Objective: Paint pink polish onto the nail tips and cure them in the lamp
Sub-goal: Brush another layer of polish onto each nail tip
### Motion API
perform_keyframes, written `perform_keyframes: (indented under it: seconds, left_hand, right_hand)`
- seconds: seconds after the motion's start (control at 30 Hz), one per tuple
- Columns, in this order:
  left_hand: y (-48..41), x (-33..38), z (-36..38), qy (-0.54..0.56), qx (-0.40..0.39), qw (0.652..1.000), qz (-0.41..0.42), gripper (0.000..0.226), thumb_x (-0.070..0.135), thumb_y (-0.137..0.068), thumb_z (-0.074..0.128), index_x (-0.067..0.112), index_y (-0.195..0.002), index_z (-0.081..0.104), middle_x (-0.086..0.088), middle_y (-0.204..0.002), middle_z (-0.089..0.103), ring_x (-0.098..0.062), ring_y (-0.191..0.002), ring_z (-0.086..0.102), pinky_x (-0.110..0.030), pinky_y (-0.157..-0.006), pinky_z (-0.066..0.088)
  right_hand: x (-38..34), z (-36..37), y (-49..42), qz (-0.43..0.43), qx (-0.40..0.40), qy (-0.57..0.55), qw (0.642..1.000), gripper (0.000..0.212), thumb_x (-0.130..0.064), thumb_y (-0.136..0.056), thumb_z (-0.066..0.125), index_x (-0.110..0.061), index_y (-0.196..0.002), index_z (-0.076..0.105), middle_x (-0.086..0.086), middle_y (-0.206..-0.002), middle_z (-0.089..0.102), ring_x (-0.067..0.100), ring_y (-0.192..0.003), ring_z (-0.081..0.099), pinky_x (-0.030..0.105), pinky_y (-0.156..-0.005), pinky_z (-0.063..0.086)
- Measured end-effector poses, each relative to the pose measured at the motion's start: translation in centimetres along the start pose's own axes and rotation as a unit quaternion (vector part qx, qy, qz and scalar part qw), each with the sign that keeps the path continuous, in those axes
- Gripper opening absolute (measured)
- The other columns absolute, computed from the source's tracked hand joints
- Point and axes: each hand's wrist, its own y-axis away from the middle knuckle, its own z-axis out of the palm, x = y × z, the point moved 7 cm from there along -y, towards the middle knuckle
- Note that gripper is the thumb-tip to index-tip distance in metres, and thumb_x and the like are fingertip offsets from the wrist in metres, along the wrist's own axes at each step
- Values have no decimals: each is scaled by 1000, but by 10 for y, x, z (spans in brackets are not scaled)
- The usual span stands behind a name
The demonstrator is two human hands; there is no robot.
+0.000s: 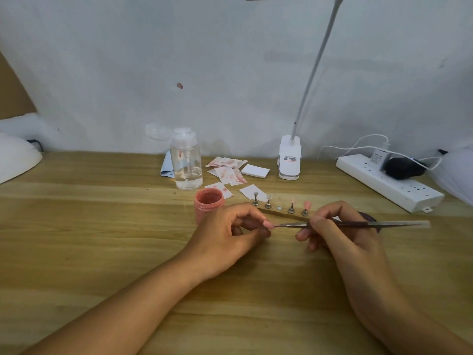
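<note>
nail tip (268, 223), pink already, sits pinched in my left hand (230, 235) above the table (102, 226) while my right hand (332, 231) pinches the brush (358, 224) onto it; painting step, next i judge the lamp.

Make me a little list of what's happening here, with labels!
left hand: holds a pink nail tip
right hand: holds a brush, bristles touching the tip
jar: open, pink inside, behind the left hand
stand: four pegs up, one spot bare
painted on stand: pink tips on the two right-hand pegs
bottle: clear, at the back
wipes: pink-stained, beside the bottle
</note>
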Motion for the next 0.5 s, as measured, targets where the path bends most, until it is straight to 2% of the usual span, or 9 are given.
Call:
perform_keyframes:
  seconds: [0.1, 0.17, 0.3, 0.4, 0.5]
  left_hand:
    - [0, 0, 0, 0, 0, 1000, -5, 15, 19, -86, 75, 34, -84, 71, 13, -86, 76, -23, -84, 69, -20, -61, 40]
    - [1, 0, 0, 1, -3, 1000, -5, 15, 18, -86, 75, 32, -85, 71, 13, -86, 76, -22, -85, 69, -23, -63, 41]
    - [1, 3, 0, -1, -5, 1000, -1, 15, 16, -86, 74, 30, -86, 71, 14, -86, 76, -10, -82, 70, -14, -60, 40]
    - [1, 2, 0, -2, -4, 1000, -3, 15, 18, -86, 75, 32, -86, 71, 12, -86, 76, -13, -84, 70, -14, -61, 40]
    - [1, 1, 1, 3, -5, 1000, -4, 17, 17, -86, 75, 34, -84, 70, 11, -86, 76, -18, -86, 70, -23, -65, 42]
  right_hand:
    - [1, 0, 0, 3, 4, -1, 1000, 10, 1, -91, 55, 8, -84, 52, 14, -63, 68, 11, -55, 55, 15, -55, 47]
    - [0, 0, 1, 1, 7, -3, 1000, 10, 1, -91, 55, 7, -84, 52, 14, -64, 68, 12, -56, 55, 15, -55, 47]
    - [0, 1, -1, 3, 4, -8, 1000, 11, 0, -92, 53, 8, -85, 51, 13, -62, 67, 14, -56, 54, 17, -55, 47]
    - [1, 0, 0, 7, 3, -7, 1000, 11, 1, -92, 53, 9, -86, 50, 12, -61, 67, 12, -56, 55, 17, -55, 47]
    - [0, 0, 1, 2, 7, -6, 1000, 10, 2, -91, 53, 10, -86, 51, 14, -62, 66, 13, -58, 56, 17, -56, 47]
